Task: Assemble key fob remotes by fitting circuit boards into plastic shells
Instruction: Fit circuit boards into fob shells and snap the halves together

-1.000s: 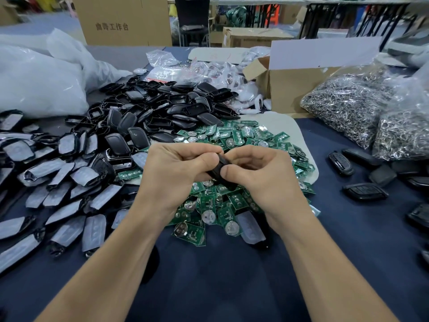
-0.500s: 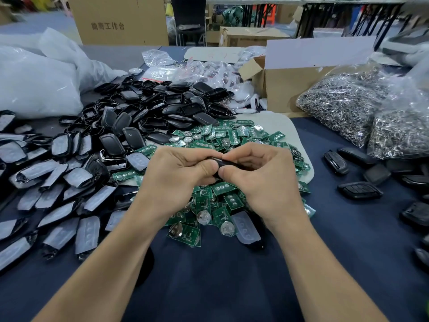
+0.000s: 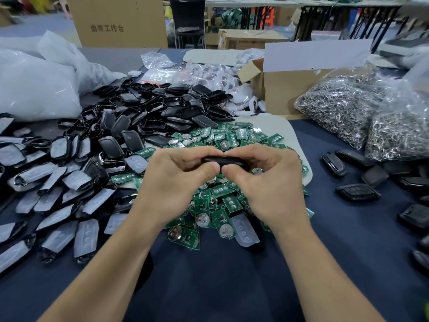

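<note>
Bright, even overhead light fills the room, leaving only faint, soft shadows on the dark blue table [image 3: 220, 287], while the white plastic bags [image 3: 34, 89] at its far left corner gleam almost washed out and the bagged metal rings [image 3: 343, 108] by its right edge sparkle. Focus is crisp mid-table, where the left hand [image 3: 171, 182] and right hand [image 3: 269, 184] pinch a black shell [image 3: 225, 161] carrying a thin highlight; the room beyond the far edge is smeared, most at upper right, and the wide lens stretches everything near the borders

Bags of metal rings [image 3: 343, 105] right, open cardboard box [image 3: 287, 89] beside them, white plastic bag [image 3: 34, 89] left.
</note>
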### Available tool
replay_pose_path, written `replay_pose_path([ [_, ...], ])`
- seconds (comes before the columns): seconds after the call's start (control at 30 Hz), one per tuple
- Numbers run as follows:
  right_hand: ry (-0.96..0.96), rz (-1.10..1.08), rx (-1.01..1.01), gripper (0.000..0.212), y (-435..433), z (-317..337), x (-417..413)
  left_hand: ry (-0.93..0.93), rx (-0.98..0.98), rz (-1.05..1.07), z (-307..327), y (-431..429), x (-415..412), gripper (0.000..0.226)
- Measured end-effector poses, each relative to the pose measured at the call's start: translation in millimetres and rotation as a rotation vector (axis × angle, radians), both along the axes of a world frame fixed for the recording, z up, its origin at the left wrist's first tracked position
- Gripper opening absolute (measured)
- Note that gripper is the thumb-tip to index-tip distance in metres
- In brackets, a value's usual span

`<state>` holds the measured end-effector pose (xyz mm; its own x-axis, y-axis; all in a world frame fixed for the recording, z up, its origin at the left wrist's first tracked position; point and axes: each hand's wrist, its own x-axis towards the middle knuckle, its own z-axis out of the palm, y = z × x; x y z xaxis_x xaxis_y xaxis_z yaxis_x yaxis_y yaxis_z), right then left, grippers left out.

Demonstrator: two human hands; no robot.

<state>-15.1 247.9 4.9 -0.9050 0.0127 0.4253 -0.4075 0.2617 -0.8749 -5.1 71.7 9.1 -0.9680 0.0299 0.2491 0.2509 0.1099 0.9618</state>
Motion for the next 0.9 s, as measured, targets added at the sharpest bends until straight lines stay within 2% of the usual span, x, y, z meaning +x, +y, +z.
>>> replay_pose_path([
  [0.07,0.031,-0.006,0.056,0.02,0.0,-0.3,0.7,0.014,-0.017,0.033,0.6,-1.4,0.6,0.027],
  [0.17,0.062,-0.015,0.115,0.018,-0.6,0.2,1.3,-0.046,0.084,0.04,0.5,0.5,0.9,0.02],
  [0.37,0.105,0.01,0.122,0.027,-2.9,4.6,3.7,-0.184,0.298,-0.01,-1.0,4.7,0.9,0.025],
  [0.5,0.06,-0.012,0.109,0.027,-3.6,4.3,2.9,-0.216,0.356,0.037,-1.0,6.8,-0.5,0.022],
  [0.6,0.019,-0.01,0.165,0.044,-1.6,5.4,3.9,-0.258,0.369,0.123,0.1,2.9,-3.4,0.018],
  [0.67,-0.003,0.015,0.199,0.048,1.0,4.8,2.7,-0.276,0.349,0.152,-1.0,0.2,-4.8,0.011],
  [0.8,0.002,-0.03,0.189,0.046,4.0,1.5,-0.4,-0.303,0.266,0.114,-2.6,0.7,-5.1,0.016],
  [0.9,0.002,-0.023,0.185,0.042,5.1,1.7,0.1,-0.321,0.277,0.056,-1.2,0.0,-3.8,0.014],
])
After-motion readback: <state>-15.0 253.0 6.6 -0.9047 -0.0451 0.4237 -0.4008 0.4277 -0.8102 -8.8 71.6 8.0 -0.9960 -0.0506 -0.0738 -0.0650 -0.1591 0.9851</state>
